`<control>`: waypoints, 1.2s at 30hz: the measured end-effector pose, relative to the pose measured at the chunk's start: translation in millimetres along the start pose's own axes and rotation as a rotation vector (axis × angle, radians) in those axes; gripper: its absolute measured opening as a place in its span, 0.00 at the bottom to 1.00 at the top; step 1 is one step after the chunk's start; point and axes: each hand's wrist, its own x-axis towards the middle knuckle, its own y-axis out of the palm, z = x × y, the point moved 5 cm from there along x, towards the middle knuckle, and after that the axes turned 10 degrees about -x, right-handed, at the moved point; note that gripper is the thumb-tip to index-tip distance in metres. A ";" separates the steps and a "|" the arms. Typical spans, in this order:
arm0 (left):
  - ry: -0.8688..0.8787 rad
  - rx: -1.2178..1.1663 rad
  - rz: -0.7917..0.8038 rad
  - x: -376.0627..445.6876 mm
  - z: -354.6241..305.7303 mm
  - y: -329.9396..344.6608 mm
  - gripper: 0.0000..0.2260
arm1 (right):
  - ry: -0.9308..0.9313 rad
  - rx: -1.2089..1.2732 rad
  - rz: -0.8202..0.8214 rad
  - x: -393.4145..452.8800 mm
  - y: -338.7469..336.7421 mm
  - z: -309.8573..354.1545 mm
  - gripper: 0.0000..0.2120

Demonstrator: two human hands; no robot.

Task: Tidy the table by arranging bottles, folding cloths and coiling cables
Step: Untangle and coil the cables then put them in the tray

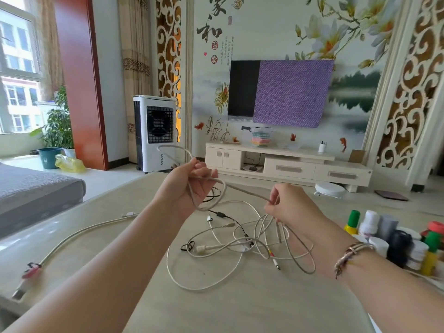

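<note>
My left hand is raised above the beige table and grips loops of a grey braided cable. The cable runs taut to my right hand, which pinches it between the fingertips. Below the hands lies a tangle of white and black cables. A second braided cable stretches across the table's left side, with a pink tie near its plug. Several bottles stand grouped at the right edge, some with green or red caps.
A grey sofa sits left of the table. Beyond the table are a white air cooler, a TV cabinet, a wall TV partly draped with a purple cloth, and a round robot vacuum.
</note>
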 end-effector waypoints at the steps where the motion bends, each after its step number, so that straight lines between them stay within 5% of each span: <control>1: 0.002 -0.020 0.002 0.3 -1.9 -2.2 0.15 | 0.005 -0.068 -0.004 0.7 -0.4 -4.7 0.06; 5: 0.003 0.018 -0.009 2.8 -5.8 -12.0 0.15 | -0.097 -0.092 -0.049 -2.8 -2.4 -11.8 0.11; 9: -0.006 0.019 -0.035 6.0 -6.2 -20.0 0.14 | -0.255 0.084 -0.313 -11.9 -24.9 -3.3 0.09; 13: -0.035 0.009 -0.058 6.6 -5.3 -28.8 0.15 | -0.207 0.238 -0.424 -8.7 -41.1 -7.4 0.07; 17: -0.086 0.029 -0.066 6.3 1.4 -29.6 0.16 | 0.012 -0.098 -0.226 3.5 -29.1 -27.7 0.12; 22: -0.115 0.088 -0.044 5.7 8.8 -18.4 0.14 | 0.042 -0.322 0.004 5.8 -3.8 -38.9 0.15; 30: 0.033 0.524 -0.037 6.1 11.2 -14.2 0.10 | -0.131 0.430 -0.116 13.3 -24.5 -24.1 0.13; 36: 0.093 0.999 0.020 4.1 32.2 -3.3 0.11 | -0.367 0.131 0.034 14.8 -27.2 12.5 0.21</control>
